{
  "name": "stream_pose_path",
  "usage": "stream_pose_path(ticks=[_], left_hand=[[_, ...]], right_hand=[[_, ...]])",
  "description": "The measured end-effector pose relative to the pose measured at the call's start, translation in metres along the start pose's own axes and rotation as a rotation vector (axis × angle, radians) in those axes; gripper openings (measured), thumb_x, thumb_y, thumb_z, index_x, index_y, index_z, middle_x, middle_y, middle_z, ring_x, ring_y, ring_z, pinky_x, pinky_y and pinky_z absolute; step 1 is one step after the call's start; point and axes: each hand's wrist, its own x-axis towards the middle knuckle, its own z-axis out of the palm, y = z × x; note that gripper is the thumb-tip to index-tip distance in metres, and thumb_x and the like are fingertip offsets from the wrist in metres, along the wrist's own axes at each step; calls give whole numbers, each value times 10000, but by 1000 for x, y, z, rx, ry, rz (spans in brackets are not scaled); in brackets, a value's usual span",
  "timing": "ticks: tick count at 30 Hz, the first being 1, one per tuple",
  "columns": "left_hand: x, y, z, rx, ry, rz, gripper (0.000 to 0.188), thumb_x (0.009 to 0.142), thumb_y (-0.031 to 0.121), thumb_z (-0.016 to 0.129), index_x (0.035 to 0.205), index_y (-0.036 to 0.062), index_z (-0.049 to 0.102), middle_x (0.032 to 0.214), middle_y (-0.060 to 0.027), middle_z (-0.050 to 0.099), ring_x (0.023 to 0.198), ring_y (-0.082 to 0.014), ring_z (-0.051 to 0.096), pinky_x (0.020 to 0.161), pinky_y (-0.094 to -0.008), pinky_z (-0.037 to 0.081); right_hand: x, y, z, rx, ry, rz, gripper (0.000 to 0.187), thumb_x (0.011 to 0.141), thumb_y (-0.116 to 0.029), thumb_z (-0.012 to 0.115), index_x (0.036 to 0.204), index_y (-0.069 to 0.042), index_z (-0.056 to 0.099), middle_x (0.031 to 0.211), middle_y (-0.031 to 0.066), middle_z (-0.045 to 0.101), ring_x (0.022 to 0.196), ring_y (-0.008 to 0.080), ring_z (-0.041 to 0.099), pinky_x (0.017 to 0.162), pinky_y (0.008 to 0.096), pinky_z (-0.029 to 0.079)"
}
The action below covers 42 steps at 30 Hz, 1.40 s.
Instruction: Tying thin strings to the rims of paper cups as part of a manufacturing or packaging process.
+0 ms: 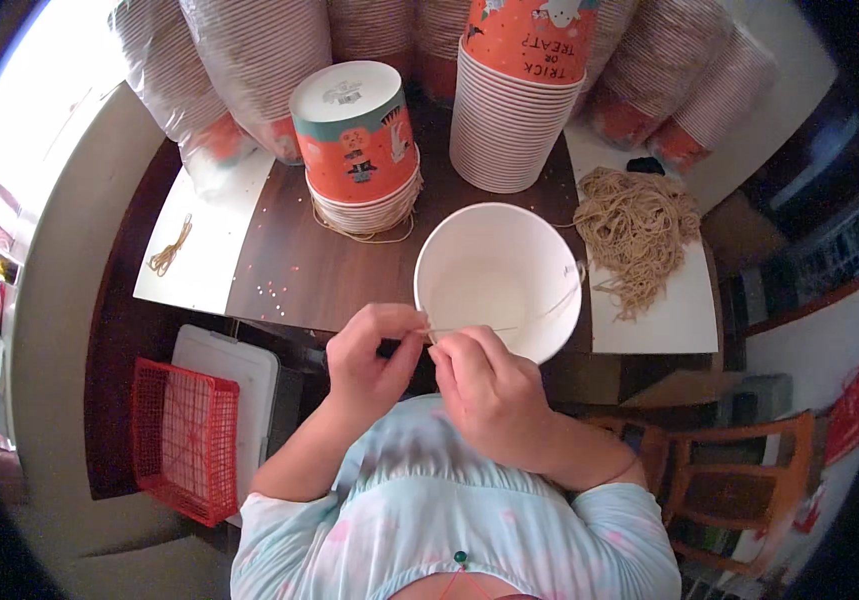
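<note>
A white paper bucket [479, 250] stands with its mouth toward me at the table's front edge. At its near rim my left hand [377, 352] pinches a thin tan cord [499, 329] between thumb and fingertips. Close beside it, my right hand [489, 385] is closed on the same cord, fingers bent and fingertips nearly meeting the left ones. Part of the cord also shows along the bucket's right inner wall, up to the rim. The near part of the bucket is hidden behind my hands.
Behind stand an upside-down stack of orange buckets [354, 150] with cords around its base and a taller stack [509, 120]. A tangled cord pile [639, 225] lies right; a small cord bundle [171, 248] lies left. Below left is a red basket [186, 440]; a wooden chair [734, 480] stands right.
</note>
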Motion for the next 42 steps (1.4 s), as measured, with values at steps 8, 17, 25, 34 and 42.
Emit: stream_pose_path(ticks=[8,17,25,34,42], left_hand=[[12,-13,26,-422,-17,-352,86,846,-5,641,913,-37,596,851,-77,668,763,-110,631,689,-237,521],[7,-15,26,-589,15,-485,79,840,-22,635,897,-49,589,852,-87,658,788,-119,636,700,-250,547],[7,-16,7,-567,131,-541,106,820,-11,659,875,-52,578,837,-98,654,734,-133,640,681,-263,556],[2,-19,5,-674,186,-584,98,825,-23,645,872,-47,562,834,-100,646,712,-155,646,668,-277,561],[0,-17,6,-507,253,-451,73,826,-27,628,868,-41,570,810,-78,648,715,-106,621,647,-227,517]], right_hand=[[-9,32,9,-246,65,9,143,804,-38,640,903,-25,538,859,101,542,672,265,614,558,348,501],[-5,63,53,-101,195,96,116,797,-48,624,886,-35,551,837,109,561,674,292,608,573,382,499],[7,62,65,816,12,354,109,842,-43,592,923,23,623,892,117,659,782,218,650,699,324,525],[4,56,90,1777,37,851,135,881,-151,599,956,-52,654,920,53,667,824,121,625,781,268,500],[2,56,92,1912,-25,950,174,885,-176,566,1001,-72,643,939,40,667,836,144,624,813,305,477]])
